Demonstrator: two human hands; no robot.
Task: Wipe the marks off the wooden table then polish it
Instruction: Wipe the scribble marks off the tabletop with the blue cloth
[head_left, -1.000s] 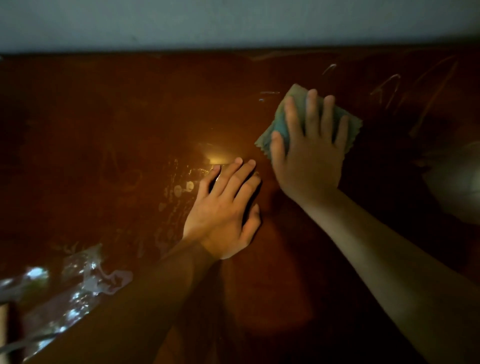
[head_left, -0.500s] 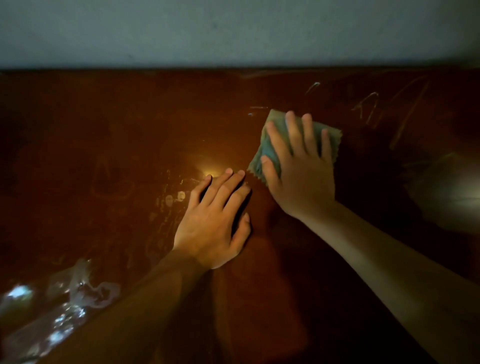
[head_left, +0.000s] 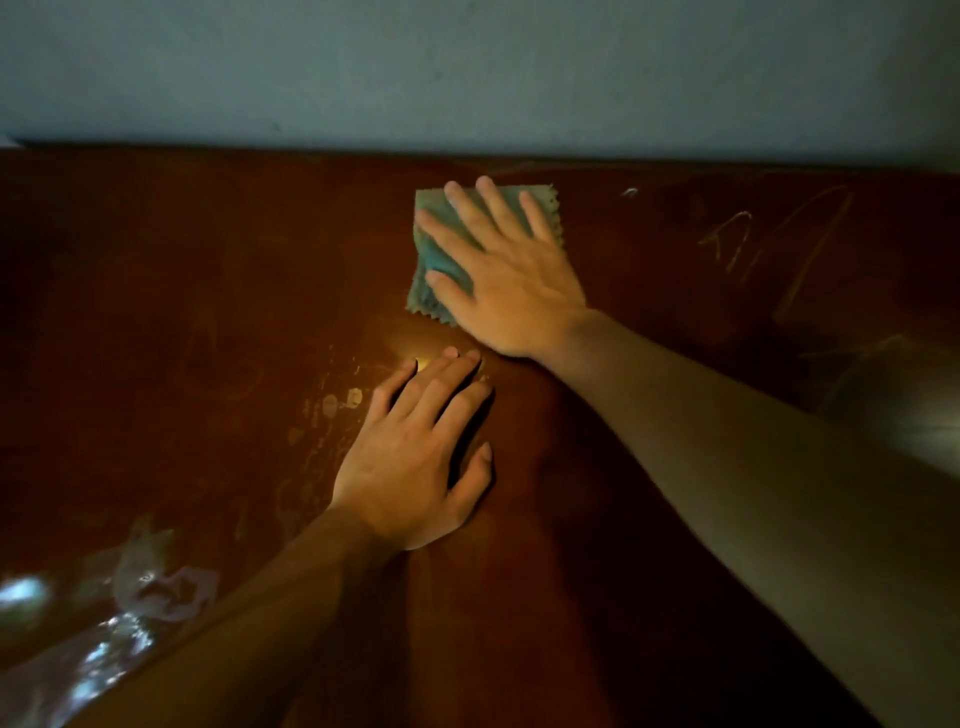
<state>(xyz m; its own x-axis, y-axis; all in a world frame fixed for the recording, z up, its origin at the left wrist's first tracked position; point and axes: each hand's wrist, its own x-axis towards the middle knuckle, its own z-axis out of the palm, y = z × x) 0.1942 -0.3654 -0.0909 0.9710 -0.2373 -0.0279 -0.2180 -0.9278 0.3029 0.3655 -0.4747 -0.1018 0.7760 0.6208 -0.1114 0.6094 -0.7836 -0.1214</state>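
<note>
Two hands lie flat on the table (head_left: 156, 322), each doing its own job. The right hand (head_left: 506, 275) reaches toward the far edge by the wall (head_left: 467, 67), fingers straight and spread, pressing a small green cloth (head_left: 434, 260) onto the wood. Spreading the fingers that way seems meant to push the whole square down at once, so it rubs instead of bunching. The cloth itself sits in the far middle of the tabletop, mostly under the palm, its zigzag edge poking out on the near side.

The left hand (head_left: 421, 452) rests nearer the person, palm down, fingers straight and close together, gripping nothing. It looks like a brace, taking weight while the other arm stretches.

Pale scrawled marks (head_left: 737, 244) are visible to the right of the cloth, well apart from it and not yet wiped. Pale spots (head_left: 340, 402) sit just beside the left fingers. A whitish smear (head_left: 156, 587) shines at the near left. Judging by all that, the wiping is partway at best and polishing has not begun.
</note>
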